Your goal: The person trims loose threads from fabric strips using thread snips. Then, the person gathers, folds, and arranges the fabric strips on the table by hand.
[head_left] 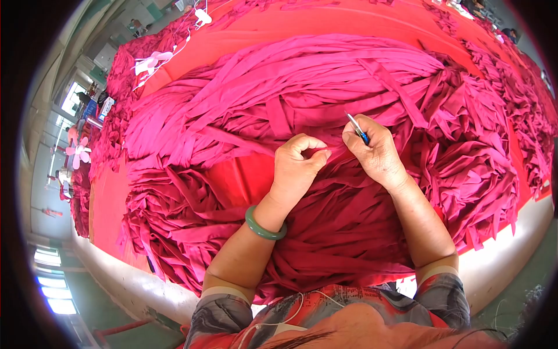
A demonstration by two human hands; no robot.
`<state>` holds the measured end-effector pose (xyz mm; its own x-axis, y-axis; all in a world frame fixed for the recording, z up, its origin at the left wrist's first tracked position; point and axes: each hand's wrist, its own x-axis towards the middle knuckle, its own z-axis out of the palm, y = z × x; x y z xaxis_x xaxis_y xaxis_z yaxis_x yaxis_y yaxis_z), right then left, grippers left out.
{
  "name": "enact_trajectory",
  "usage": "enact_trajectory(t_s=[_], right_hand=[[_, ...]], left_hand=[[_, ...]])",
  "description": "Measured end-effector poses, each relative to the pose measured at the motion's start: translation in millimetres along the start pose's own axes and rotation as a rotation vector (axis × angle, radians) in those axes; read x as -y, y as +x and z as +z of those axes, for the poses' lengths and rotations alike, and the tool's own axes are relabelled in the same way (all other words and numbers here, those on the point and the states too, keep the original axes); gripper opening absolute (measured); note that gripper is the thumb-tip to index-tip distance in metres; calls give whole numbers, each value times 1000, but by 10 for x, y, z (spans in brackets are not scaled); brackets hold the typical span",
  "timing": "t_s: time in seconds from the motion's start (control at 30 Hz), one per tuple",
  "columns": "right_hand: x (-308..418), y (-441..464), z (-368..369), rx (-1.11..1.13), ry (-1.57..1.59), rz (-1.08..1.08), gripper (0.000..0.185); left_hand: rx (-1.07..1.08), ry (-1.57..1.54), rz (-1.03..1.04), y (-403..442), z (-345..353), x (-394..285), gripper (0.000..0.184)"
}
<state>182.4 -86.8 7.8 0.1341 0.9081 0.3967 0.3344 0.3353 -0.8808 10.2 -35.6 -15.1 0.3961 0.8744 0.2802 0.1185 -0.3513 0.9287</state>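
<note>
Patterned shirt (444, 296) fills the near edge of the head view I watch remotely. I see the left hand (297, 166) over the magenta fabric strips (349, 64), thumb and forefinger drawn together; I cannot tell whether they pinch anything. Just right, the right hand (376, 152) grips a small pointed tool (357, 128). Strips spread near and far over red cloth (250, 28).

Those magenta strips (279, 61) are matt cloth, pretty creased. The green bangle (263, 232) is smooth and glossy, kinda like polished stone. Pointed tool (360, 134): shiny metal tip, blue plastic-looking bit.
</note>
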Motion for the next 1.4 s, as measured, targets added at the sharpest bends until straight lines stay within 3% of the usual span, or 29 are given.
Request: enact_trajectory(t_s=[0.13, 0.2, 0.4, 0.67, 0.77, 1.0, 1.1, 1.4], right_hand=[[0, 24, -43, -9, -185, -36, 7], [69, 30, -1, -28, -128, -141, 6], [147, -10, -39, 137, -280, -255, 14], [182, -47, 0, 158, -474, -305, 14], [86, -32, 28, 90, -370, -321, 10], [-32, -30, 23, 86, -88, 19, 8], [-56, -18, -6, 127, -71, 50, 6], [-67, -7, -65, 180, 33, 124, 3]], left_hand=[[9, -159, -110, 3, -7, 7, 8], [18, -175, -152, 4, -18, -11, 9], [-38, 217, 240, -10, 32, -61, 13], [-12, 202, 263, -35, 60, -35, 17], [29, 208, 235, -26, 35, -39, 18], [104, -46, 162, 24, 41, 44, 13], [177, -264, -138, -15, 30, -44, 10], [132, -128, -63, 16, 84, -47, 10]])
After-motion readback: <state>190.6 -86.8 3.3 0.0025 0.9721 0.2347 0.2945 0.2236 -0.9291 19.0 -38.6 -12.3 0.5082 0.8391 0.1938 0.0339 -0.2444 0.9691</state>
